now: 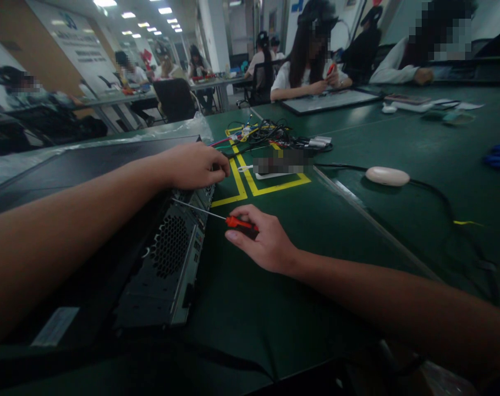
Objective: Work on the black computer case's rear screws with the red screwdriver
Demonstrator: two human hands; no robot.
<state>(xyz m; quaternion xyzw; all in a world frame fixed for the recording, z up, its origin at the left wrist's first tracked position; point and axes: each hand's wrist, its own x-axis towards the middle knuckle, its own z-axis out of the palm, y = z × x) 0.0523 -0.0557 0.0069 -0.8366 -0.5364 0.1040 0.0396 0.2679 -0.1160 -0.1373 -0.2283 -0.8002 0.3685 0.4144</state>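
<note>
A black desktop computer case [109,231] lies flat on the green table [295,275], its perforated metal rear panel [171,258] facing right. My left hand [192,165] rests on the case's top rear corner with fingers curled and pressed down on the edge. My right hand [262,242] grips a screwdriver with a red and black handle [239,223]. Its thin metal shaft points left to the rear panel near the top edge, just under my left hand.
Yellow tape marks [253,187] outline a box on the table with a tangle of cables [274,137] and a white power strip behind it. A white oval device [387,175] with a black cord lies to the right. Several people sit working at the far tables.
</note>
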